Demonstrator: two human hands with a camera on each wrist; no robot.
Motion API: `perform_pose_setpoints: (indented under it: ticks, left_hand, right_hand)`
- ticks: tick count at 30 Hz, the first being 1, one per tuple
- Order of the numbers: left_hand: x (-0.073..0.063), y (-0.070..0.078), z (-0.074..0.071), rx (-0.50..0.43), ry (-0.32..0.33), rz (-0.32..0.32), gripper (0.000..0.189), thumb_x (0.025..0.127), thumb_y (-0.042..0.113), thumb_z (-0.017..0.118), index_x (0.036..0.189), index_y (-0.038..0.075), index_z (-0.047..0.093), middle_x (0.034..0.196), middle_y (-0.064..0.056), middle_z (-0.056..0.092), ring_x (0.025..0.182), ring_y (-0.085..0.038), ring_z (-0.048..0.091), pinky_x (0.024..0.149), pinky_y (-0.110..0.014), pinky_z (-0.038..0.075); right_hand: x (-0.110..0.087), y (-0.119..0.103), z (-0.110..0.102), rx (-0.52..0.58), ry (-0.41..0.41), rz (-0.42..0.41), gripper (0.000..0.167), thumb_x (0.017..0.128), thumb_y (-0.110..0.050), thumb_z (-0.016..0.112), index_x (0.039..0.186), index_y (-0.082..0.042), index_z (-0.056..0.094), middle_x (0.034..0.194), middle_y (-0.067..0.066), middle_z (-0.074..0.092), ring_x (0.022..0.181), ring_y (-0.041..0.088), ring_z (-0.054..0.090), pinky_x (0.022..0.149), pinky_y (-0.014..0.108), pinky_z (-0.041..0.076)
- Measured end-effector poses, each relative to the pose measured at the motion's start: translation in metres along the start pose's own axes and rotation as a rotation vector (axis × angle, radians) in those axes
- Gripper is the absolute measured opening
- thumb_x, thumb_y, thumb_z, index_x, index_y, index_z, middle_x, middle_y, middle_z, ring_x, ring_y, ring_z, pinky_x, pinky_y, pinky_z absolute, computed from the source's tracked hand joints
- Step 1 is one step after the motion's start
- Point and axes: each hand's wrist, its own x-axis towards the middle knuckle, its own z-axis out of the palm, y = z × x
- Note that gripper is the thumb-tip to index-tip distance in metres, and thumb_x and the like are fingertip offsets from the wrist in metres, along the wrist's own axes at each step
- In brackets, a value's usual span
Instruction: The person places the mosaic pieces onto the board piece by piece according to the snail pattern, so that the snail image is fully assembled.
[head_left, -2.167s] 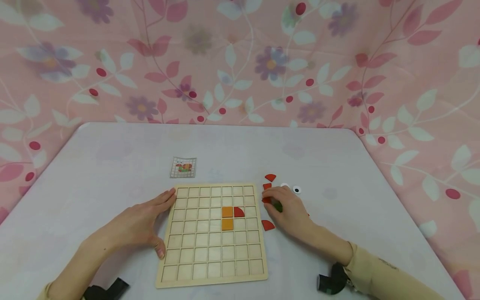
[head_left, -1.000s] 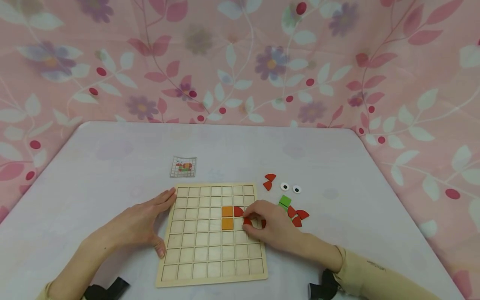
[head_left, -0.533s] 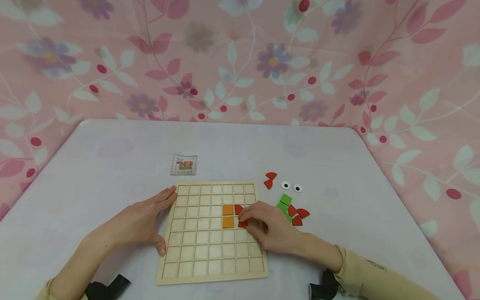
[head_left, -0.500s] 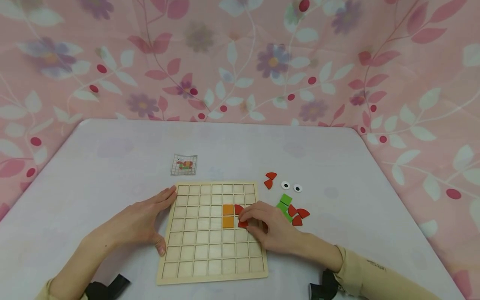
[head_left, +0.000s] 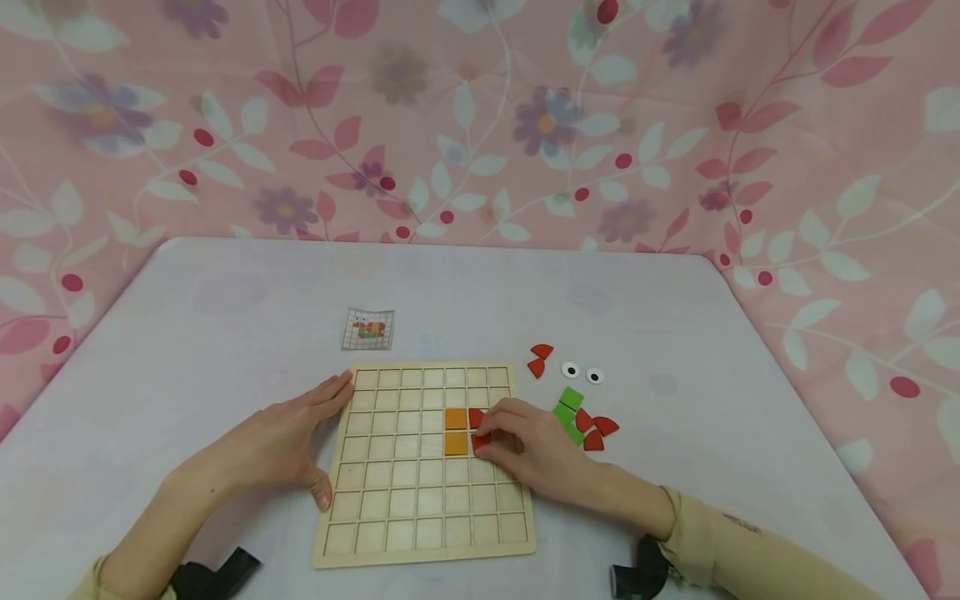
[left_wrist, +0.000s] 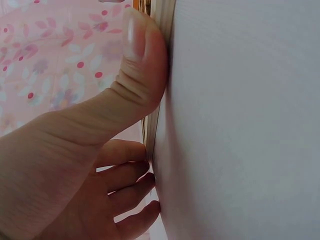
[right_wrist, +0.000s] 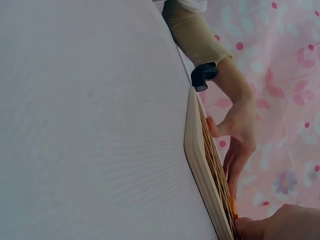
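Observation:
A wooden grid board [head_left: 408, 502] lies in front of me. My left hand [head_left: 262, 446] steadies its left edge, thumb and fingers spread; the left wrist view shows the thumb [left_wrist: 142, 60] against the board's side. With thumb and fingertips, my right hand [head_left: 547, 450] pinches a red quarter-circle tile [head_left: 479, 444] in the cell right of the lower orange square tile [head_left: 456, 443]. Another red quarter-circle tile [head_left: 476, 417] sits directly above, beside the upper orange square tile [head_left: 455, 418]. In the right wrist view, the right thumb [right_wrist: 252, 228] is low at the board's edge.
Right of the board lie green square tiles [head_left: 572, 397], several red quarter-circle tiles [head_left: 594, 440] and two white eye discs [head_left: 570, 370]. Two more red quarter-circle tiles [head_left: 542, 352] lie by the board's top right corner. A small pattern card [head_left: 368, 329] lies behind the board.
My right hand has come from the loose tiles onto the board with the red quarter-circle tile, then slid it slightly left toward the lower orange square. My left hand stays at the board's edge.

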Motion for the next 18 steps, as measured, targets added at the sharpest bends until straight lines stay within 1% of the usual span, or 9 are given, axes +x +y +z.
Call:
perform_pose_setpoints:
  ticks: [4, 8, 13, 14, 18]
  left_hand:
    - [0.0, 0.0, 0.0, -0.003, -0.003, -0.005, 0.144, 0.04, 0.074, 0.08, 0.153, -0.002, 0.034, 0.165, -0.016, 0.023, 0.147, -0.042, 0.031, 0.104, -0.058, 0.042]
    - [0.0, -0.001, 0.001, -0.004, -0.001, -0.008, 0.144, 0.04, 0.074, 0.08, 0.153, -0.002, 0.034, 0.165, -0.016, 0.023, 0.147, -0.042, 0.031, 0.104, -0.058, 0.043]
    - [0.0, -0.002, 0.002, 0.001, 0.006, 0.007, 0.144, 0.04, 0.075, 0.079, 0.153, -0.002, 0.034, 0.164, -0.017, 0.024, 0.146, -0.042, 0.032, 0.104, -0.057, 0.043]
    - [0.0, -0.002, 0.002, 0.003, 0.007, 0.012, 0.144, 0.04, 0.075, 0.079, 0.153, -0.002, 0.034, 0.164, -0.018, 0.024, 0.146, -0.042, 0.032, 0.104, -0.057, 0.043]
    - [0.001, -0.002, 0.002, 0.01, 0.011, 0.02, 0.144, 0.04, 0.075, 0.078, 0.153, -0.003, 0.034, 0.164, -0.018, 0.024, 0.146, -0.042, 0.032, 0.104, -0.057, 0.043]
  right_hand:
    - [0.002, 0.0, 0.003, 0.006, 0.015, 0.021, 0.017, 0.086, -0.013, 0.079, 0.102, -0.013, 0.072, 0.102, -0.007, 0.067, 0.092, 0.008, 0.061, 0.081, 0.02, 0.054]
    - [0.002, 0.002, 0.004, 0.02, 0.02, 0.002, 0.017, 0.087, -0.011, 0.078, 0.103, -0.012, 0.071, 0.103, -0.006, 0.068, 0.095, 0.009, 0.063, 0.083, 0.022, 0.055]
    - [-0.002, 0.009, -0.001, 0.064, 0.042, 0.013, 0.019, 0.088, -0.008, 0.075, 0.106, -0.012, 0.07, 0.107, -0.003, 0.067, 0.094, 0.008, 0.062, 0.078, 0.021, 0.056]
    - [-0.004, 0.011, -0.003, 0.06, 0.054, 0.025, 0.019, 0.088, -0.007, 0.075, 0.106, -0.012, 0.069, 0.106, -0.003, 0.067, 0.094, 0.008, 0.062, 0.078, 0.021, 0.056]
    - [-0.011, 0.021, -0.012, -0.026, 0.123, 0.074, 0.021, 0.087, -0.006, 0.075, 0.105, -0.015, 0.069, 0.105, -0.006, 0.067, 0.095, 0.007, 0.061, 0.082, 0.024, 0.056]
